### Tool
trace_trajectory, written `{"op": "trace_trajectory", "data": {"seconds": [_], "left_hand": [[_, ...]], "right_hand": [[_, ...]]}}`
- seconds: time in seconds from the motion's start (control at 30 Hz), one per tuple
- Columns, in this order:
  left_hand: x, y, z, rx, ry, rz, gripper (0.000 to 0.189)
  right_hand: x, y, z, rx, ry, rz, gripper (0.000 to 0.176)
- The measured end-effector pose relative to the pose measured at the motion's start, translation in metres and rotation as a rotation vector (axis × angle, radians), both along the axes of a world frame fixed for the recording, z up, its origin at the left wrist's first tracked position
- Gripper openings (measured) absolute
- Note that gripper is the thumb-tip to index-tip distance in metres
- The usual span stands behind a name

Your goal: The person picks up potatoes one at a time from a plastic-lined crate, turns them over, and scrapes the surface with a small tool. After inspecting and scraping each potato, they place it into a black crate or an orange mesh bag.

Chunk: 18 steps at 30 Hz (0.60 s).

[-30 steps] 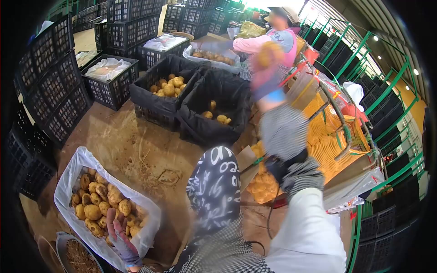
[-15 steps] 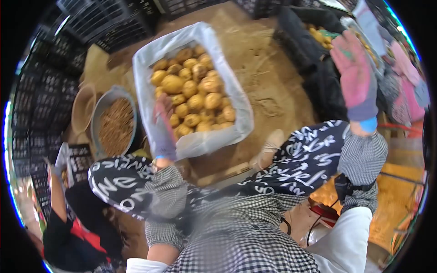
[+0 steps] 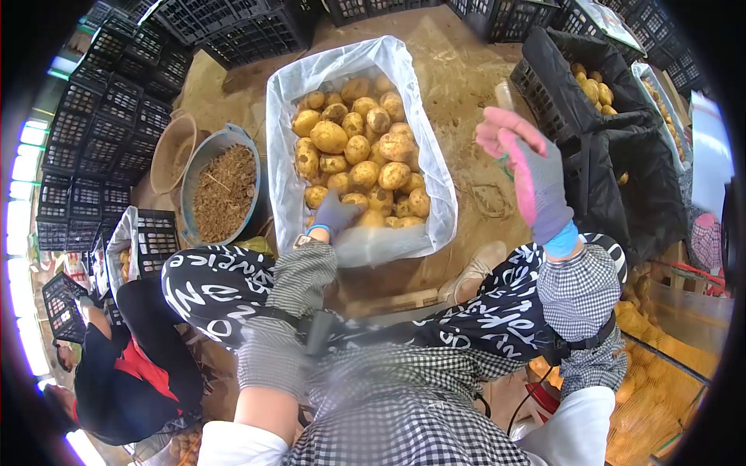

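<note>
Where the left hand meets the load: at 12 o'clock, the grey-and-pink gloved left hand (image 3: 334,215) has come down onto the potatoes and now touches them at the crate's near end; its fingertips are partly hidden, so whether it grips one cannot be told.
Right hand: at 1 o'clock, the pink-and-grey gloved right hand (image 3: 536,175) is raised above the floor, fingers part-bent and apart, no potato seen in it; a pale, blurred object (image 3: 503,95) beside its fingertips is unidentified.
Potatoes: brown-yellow, soil-marked potatoes (image 3: 364,151) lie inside the white-lined crate (image 3: 441,186), 12 o'clock.
Basin: round blue-grey basin (image 3: 259,186) of brown debris, 11 o'clock, beside the crate.
Co-worker: person in black and red (image 3: 116,380), 9 o'clock.
Black-lined crates: two black plastic crates with dark liners (image 3: 625,194), between 1 and 2 o'clock; potatoes in both.
</note>
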<state>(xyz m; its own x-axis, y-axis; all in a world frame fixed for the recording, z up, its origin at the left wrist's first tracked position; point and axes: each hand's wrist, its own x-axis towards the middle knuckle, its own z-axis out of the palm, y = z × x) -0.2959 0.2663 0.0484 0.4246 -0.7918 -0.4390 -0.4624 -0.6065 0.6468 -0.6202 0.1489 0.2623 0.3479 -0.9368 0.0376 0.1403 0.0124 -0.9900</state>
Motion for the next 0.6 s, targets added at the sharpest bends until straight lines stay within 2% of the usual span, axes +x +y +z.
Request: {"op": "trace_trajectory", "data": {"seconds": [0.03,0.07,0.13,0.17,0.2,0.23,0.3,0.33,0.43,0.47,0.6], "left_hand": [[0.003,0.0,-0.001,-0.007,0.088,0.029,0.06],[0.006,-0.003,-0.002,0.046,0.298,0.085,0.059],[-0.007,-0.015,0.043,0.155,0.728,0.197,0.056],[-0.019,-0.017,0.068,0.129,0.962,0.228,0.054],[-0.037,-0.018,0.097,0.101,1.197,0.256,0.053],[-0.054,-0.018,0.121,0.071,1.434,0.281,0.053],[-0.08,-0.018,0.156,0.025,1.403,0.197,0.052],[-0.088,-0.015,0.165,0.001,1.384,0.158,0.052],[-0.099,0.005,0.176,-0.254,1.086,-0.233,0.051],[-0.099,0.006,0.18,-0.113,1.226,-0.116,0.05],[-0.099,0.021,0.175,-0.148,1.052,-0.158,0.052]], "right_hand": [[0.002,0.005,0.002,0.0,0.019,0.033,0.036],[0.004,0.009,0.002,-0.03,0.029,0.053,0.034],[0.009,0.014,0.004,0.04,0.138,0.117,0.035],[0.009,0.017,0.003,0.079,0.195,0.148,0.035],[0.009,0.019,-0.01,0.109,0.14,0.224,0.043],[0.011,0.023,-0.013,0.063,0.233,0.27,0.046],[0.023,0.034,-0.014,-0.026,0.422,0.361,0.052],[0.027,0.039,-0.019,-0.081,0.417,0.364,0.055],[0.035,0.045,-0.032,-0.253,0.41,0.394,0.063],[0.034,0.044,-0.033,-0.313,0.42,0.414,0.064],[0.035,0.05,-0.037,-0.481,0.487,0.51,0.064]]}}
